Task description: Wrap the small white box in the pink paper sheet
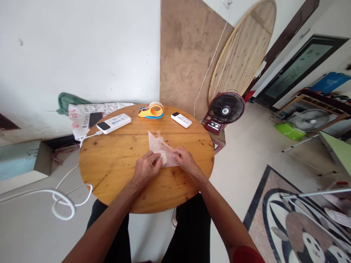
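A crumpled clear plastic bag [160, 148] lies near the middle of a round wooden table [115, 164]. My left hand [146, 168] rests on the bag's near left edge, fingers curled and pinching the plastic. My right hand [185, 160] holds the bag's right edge, its fingers also closed on the film. Both forearms reach in from the bottom of the view.
At the table's far side lie a white power bank [113, 123] with a white cable [64, 199], an orange-and-blue tape dispenser [151, 110] and a white remote [181, 119]. A printed bag [82, 117] hangs off the left rim. A small fan [226, 108] stands right of the table.
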Action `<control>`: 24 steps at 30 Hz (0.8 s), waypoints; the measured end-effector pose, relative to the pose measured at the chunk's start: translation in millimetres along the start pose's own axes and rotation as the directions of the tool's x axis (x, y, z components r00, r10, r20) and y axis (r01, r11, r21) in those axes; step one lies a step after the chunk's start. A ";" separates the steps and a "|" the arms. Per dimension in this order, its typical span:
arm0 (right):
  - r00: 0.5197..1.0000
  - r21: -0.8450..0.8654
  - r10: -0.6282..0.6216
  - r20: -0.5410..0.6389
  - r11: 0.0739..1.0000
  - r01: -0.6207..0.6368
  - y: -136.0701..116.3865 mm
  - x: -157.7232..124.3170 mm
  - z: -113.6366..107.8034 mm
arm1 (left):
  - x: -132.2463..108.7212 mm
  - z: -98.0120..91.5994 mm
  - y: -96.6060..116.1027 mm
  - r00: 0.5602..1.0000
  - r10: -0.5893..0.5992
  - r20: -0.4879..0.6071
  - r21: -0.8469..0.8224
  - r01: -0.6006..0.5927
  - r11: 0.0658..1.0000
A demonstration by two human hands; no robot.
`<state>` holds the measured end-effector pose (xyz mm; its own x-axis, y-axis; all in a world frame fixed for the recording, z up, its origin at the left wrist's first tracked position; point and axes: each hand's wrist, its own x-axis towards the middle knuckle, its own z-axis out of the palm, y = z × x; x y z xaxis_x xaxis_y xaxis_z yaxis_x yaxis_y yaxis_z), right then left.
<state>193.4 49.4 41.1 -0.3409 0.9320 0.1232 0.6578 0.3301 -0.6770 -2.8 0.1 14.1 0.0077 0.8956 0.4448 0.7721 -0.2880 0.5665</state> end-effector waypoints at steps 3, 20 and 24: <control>0.997 -0.045 0.061 0.046 0.997 -0.059 -0.5 3.4 -1.0 | 0.5 3.8 -5.7 0.998 0.051 -0.033 -0.058 -0.053 0.997; 0.973 0.180 0.176 -0.148 0.972 -0.149 -7.8 22.9 28.3 | 3.4 8.0 -3.2 0.987 0.145 -0.063 0.184 -0.131 0.974; 0.980 0.322 0.189 -0.063 0.933 -0.159 -13.0 33.9 37.3 | 5.8 6.3 -1.5 0.986 0.159 -0.051 0.161 -0.149 0.976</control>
<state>148.3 71.1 27.0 -0.1679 0.9850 0.0386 0.4522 0.1117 -0.8849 0.1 7.8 11.4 0.0980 0.8201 0.5638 0.8547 -0.3596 0.3745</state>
